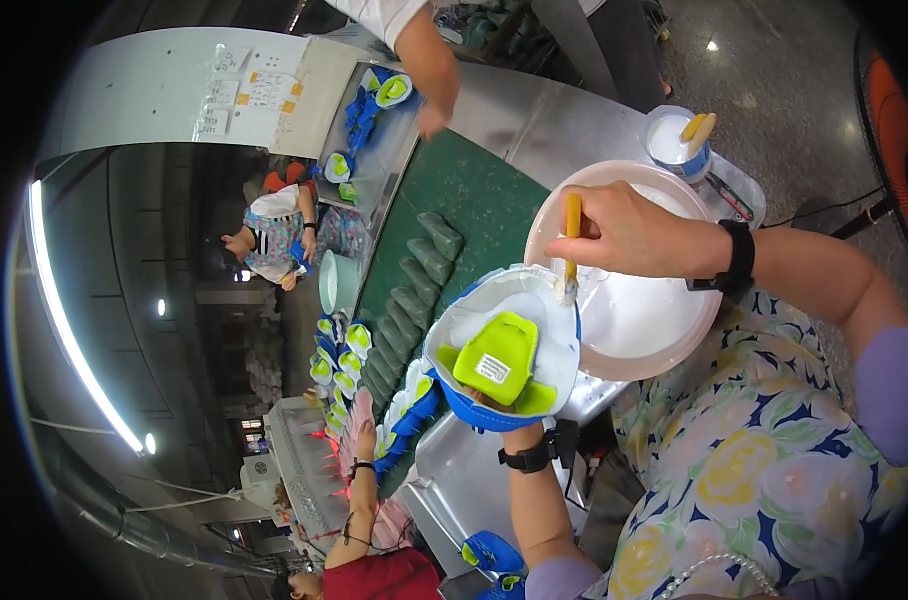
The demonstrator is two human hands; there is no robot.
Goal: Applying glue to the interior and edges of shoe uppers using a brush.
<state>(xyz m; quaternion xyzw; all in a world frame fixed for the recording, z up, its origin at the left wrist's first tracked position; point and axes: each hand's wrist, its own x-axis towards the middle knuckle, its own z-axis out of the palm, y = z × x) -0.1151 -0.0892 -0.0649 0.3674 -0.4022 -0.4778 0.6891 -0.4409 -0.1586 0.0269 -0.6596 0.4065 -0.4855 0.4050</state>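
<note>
My left hand holds up a shoe upper, mostly from underneath, so most of its fingers are hidden. The upper is blue outside and whitish inside, with a lime-green tongue and a small white label. In my right hand is a brush, pinched by its yellow handle. Its whitened bristles touch the pale edge of the upper. Beneath my right hand stands a pale pink basin containing white liquid.
A white-filled tub with yellow handles stands beyond the basin. Several dark grey foot-shaped pieces and more uppers line the green belt. Co-workers' arms reach in from the far side and near left.
</note>
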